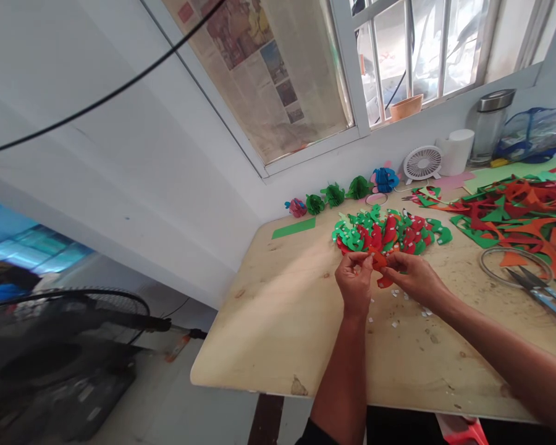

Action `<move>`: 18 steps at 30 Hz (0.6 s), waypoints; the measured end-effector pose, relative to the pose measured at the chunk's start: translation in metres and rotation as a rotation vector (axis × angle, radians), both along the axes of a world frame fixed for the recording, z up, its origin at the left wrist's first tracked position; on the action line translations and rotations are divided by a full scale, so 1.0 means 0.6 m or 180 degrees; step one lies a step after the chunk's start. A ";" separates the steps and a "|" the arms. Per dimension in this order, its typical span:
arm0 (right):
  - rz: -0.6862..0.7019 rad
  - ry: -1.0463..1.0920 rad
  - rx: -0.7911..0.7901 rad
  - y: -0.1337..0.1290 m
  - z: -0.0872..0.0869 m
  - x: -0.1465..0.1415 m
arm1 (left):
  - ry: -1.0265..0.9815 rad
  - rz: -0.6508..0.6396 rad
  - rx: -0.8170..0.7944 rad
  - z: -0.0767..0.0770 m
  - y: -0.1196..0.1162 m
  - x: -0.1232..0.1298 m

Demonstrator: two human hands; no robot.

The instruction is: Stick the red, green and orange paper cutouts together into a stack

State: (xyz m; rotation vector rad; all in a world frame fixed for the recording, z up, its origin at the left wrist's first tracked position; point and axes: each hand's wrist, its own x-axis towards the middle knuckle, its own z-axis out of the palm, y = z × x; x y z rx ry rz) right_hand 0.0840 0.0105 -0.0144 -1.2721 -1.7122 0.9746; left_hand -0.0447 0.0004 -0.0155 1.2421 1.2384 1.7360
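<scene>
My left hand (356,278) and my right hand (408,272) meet over the table, both pinching a small orange-red paper piece (379,261) between them. Just beyond my fingers lies a heap of cut green and red paper shapes (364,232), many with small white squares on them. Another orange-red piece (385,282) shows just below the held one. Small white bits (395,324) are scattered on the wood near my wrists.
Paper scraps (528,216) cover the right side, with scissors (544,293) and a metal ring (486,262) in front. A small white fan (422,164), a glass bottle (488,130) and folded paper figures (333,195) line the wall. A green strip (294,228) lies at the back left.
</scene>
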 end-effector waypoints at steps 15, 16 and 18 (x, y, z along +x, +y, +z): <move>0.0062 -0.0307 -0.0042 -0.005 0.005 -0.003 | -0.0205 -0.0132 -0.0225 0.003 0.000 -0.001; 0.0086 -0.0310 -0.0035 -0.006 0.006 -0.003 | -0.0260 -0.0141 -0.0240 0.003 0.001 -0.001; 0.0114 -0.0320 -0.0005 -0.007 0.006 -0.003 | -0.0390 -0.0135 -0.0282 0.003 0.002 0.000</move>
